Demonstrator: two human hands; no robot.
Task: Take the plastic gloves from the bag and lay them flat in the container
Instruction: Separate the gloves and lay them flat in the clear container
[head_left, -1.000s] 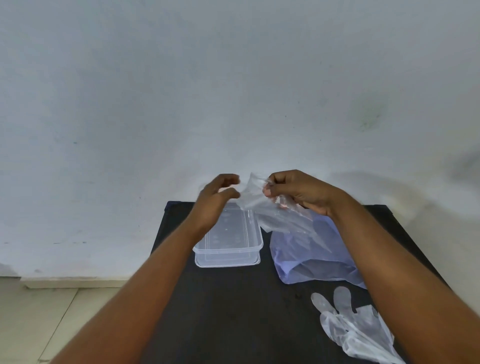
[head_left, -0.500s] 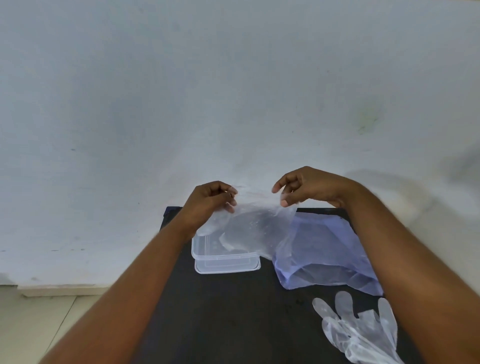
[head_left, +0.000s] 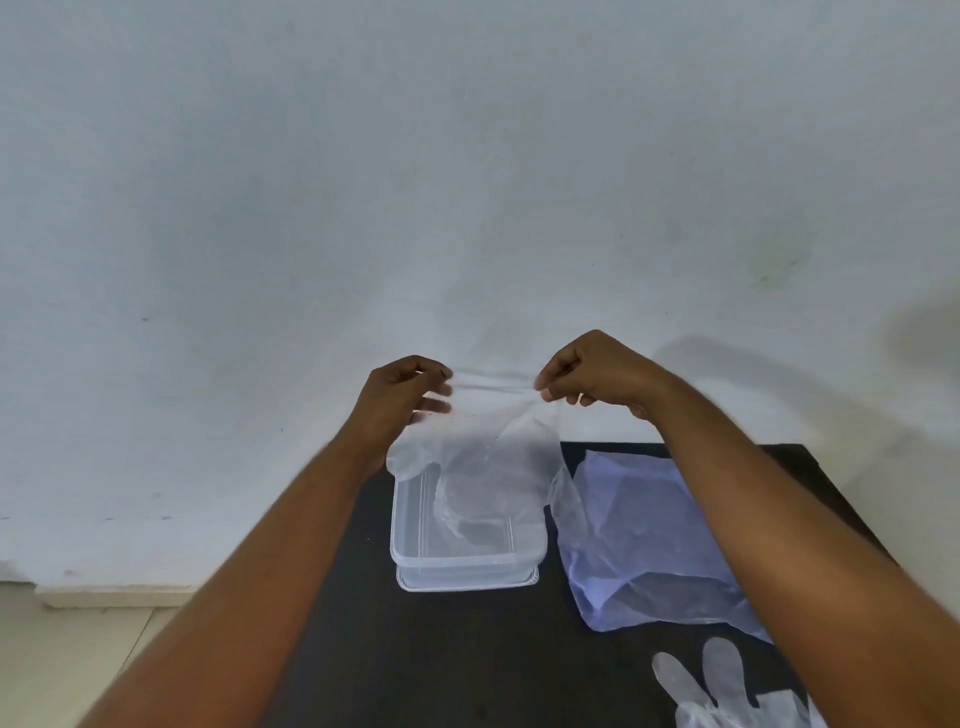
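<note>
**Materials and finishes**

Held glove: thin clear plastic film, faintly crinkled, slightly glossy. Container: rigid translucent plastic, smooth, with a soft sheen on the rim. Bag: thin pale lilac plastic film, creased, semi-transparent. Loose gloves: same clear film, wrinkled. Table: dark, matt, smooth surface; material not discernible. Wall: matt painted plaster, lightly scuffed.

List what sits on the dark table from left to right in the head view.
Clear container → bluish plastic bag → loose gloves at the near right corner. The glove stretched between the left hand and right hand hangs over the container, so it is left out.
</note>
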